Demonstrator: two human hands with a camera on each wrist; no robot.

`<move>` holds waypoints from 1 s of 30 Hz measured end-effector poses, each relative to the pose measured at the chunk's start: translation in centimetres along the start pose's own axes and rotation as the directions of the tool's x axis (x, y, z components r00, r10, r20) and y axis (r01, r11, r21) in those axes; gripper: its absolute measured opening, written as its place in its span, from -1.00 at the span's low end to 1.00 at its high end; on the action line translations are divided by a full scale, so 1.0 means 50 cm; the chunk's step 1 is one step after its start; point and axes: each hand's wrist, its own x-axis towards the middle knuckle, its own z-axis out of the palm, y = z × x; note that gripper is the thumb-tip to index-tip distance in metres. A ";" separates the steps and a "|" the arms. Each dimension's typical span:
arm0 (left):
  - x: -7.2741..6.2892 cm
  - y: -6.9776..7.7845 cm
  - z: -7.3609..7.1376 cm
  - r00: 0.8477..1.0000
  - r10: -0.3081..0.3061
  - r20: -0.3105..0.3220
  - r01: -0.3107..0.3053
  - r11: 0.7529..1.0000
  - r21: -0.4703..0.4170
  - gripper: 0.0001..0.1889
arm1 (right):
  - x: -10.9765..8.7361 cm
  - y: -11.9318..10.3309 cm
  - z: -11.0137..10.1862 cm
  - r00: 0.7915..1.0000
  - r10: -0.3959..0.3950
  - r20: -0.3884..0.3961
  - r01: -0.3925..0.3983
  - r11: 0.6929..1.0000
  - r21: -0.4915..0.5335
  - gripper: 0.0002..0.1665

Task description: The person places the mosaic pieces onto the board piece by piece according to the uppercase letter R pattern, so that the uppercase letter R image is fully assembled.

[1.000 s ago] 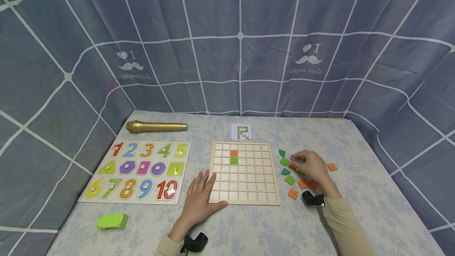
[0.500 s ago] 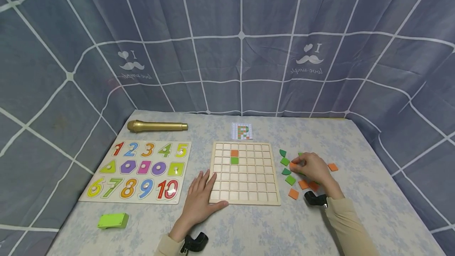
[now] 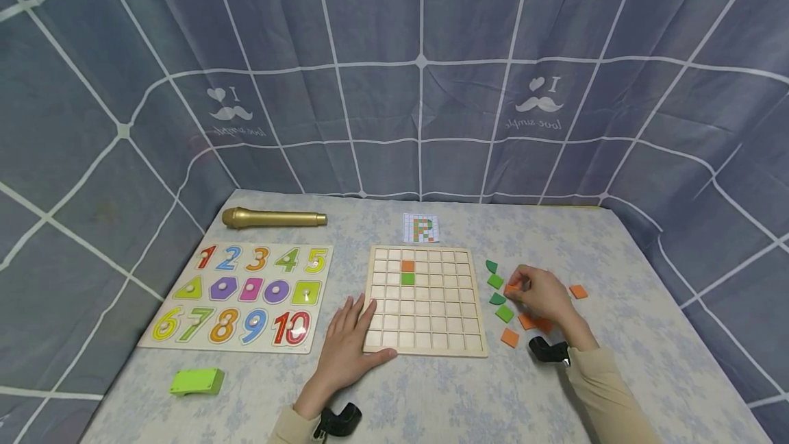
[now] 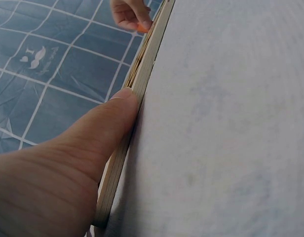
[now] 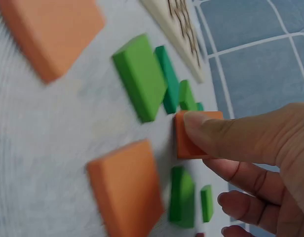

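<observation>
My left hand (image 3: 346, 348) rests at the lower left corner of a wooden grid board (image 3: 444, 327), fingers extended along its left edge and thumb on the near edge. In the left wrist view, the thumb (image 4: 110, 116) presses the board's rim. On the board sit one orange square tile (image 3: 408, 266) and one green square tile (image 3: 408, 279), one below the other. To the right of the board, my right hand (image 3: 544, 294) pinches an orange square tile (image 5: 186, 143) between thumb and fingers, among loose green tiles (image 5: 139, 76) and orange tiles (image 5: 127, 187).
A small card with a coloured letter pattern (image 3: 421, 228) lies behind the board. On the left are a number-and-shape puzzle (image 3: 234, 293), a gold microphone (image 3: 274, 218) and a lime green block (image 3: 196, 381). A grid-patterned curtain (image 3: 382, 101) surrounds the table.
My right hand's fingers have drawn together on the orange tile, and the hand has shifted slightly. My left hand stays in place on the board.
</observation>
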 end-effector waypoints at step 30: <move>-0.001 0.001 -0.001 1.000 0.005 -0.002 -0.005 1.000 0.016 -0.03 | 0.092 -0.245 0.184 0.951 -0.309 0.025 0.296 0.929 0.224 -0.87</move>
